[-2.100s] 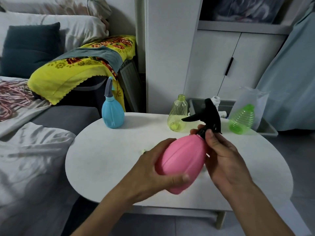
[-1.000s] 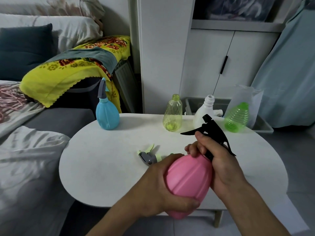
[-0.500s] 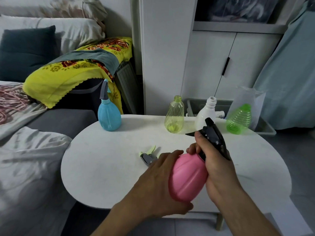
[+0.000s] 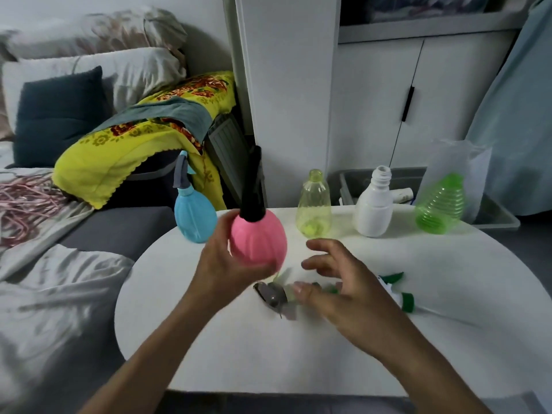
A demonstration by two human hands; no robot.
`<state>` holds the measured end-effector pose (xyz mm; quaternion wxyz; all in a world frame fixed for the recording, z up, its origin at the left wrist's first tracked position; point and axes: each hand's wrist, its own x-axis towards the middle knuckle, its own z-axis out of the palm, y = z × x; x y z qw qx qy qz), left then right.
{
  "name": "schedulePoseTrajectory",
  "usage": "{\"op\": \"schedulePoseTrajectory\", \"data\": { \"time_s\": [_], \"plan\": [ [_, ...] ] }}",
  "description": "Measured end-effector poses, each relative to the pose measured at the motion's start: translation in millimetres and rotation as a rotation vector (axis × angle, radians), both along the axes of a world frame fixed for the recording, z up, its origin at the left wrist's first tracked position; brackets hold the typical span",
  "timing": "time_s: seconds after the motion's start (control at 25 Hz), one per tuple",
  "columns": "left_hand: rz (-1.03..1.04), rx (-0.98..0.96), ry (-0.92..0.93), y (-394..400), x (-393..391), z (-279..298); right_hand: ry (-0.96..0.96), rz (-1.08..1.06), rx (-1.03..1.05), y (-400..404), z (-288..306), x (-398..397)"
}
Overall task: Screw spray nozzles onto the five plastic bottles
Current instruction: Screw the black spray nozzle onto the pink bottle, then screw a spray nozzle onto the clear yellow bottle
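My left hand holds the pink bottle upright above the white table, its black spray nozzle on top. My right hand hovers open just right of it, fingers spread over a loose grey and green nozzle. Another loose white and green nozzle lies further right. At the table's far edge stand a blue bottle with a grey nozzle on, then an open yellow bottle, an open white bottle and an open green ribbed bottle.
A bed with grey sheets and a yellow flowered blanket lies to the left. White cabinets stand behind the table, with a grey tray and a clear plastic bag beyond the far edge.
My right hand has let go of the black nozzle and opened. My left hand has swung the pink bottle upright and moved it left and away, toward the blue bottle.
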<state>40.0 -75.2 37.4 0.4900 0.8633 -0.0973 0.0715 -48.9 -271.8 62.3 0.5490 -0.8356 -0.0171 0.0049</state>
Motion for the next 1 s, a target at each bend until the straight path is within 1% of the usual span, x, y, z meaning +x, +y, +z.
{"op": "schedulePoseTrajectory", "data": {
  "time_s": [0.08, 0.12, 0.2, 0.24, 0.32, 0.4, 0.52, 0.6, 0.72, 0.8, 0.88, 1.0],
  "plan": [
    [0.054, -0.100, 0.112, 6, 44, -3, 0.019, 0.126, -0.209, -10, 1, 1],
    [0.083, -0.106, 0.134, 6, 64, -7, 0.042, 0.198, -0.345, -15, 0, 1],
    [0.123, -0.040, 0.140, 2, 97, -21, 0.110, 0.302, -0.574, -22, -6, 1],
    [0.130, 0.000, 0.144, 0, 109, -30, 0.151, 0.321, -0.616, -25, -8, 0],
    [0.132, 0.043, 0.153, -2, 124, -48, 0.187, 0.326, -0.592, -29, -11, 2],
    [0.142, 0.009, 0.157, -2, 129, -59, 0.189, 0.324, -0.577, -32, -11, 5],
    [0.115, -0.006, 0.217, 1, 126, -64, 0.204, 0.320, -0.627, -31, -11, 7],
    [0.132, 0.008, 0.299, 6, 116, -63, 0.136, 0.282, -0.659, -23, -14, 10],
    [0.214, -0.015, 0.401, 24, 89, -62, -0.134, 0.189, -0.716, 0, -31, 25],
    [0.189, -0.024, 0.460, 39, 63, -61, -0.251, 0.182, -0.871, 22, -49, 31],
    [0.149, -0.021, 0.480, 51, 35, -58, -0.258, 0.203, -1.028, 39, -67, 33],
    [0.143, -0.054, 0.407, 58, 6, -50, -0.267, 0.155, -1.116, 43, -86, 34]
  ]
}}
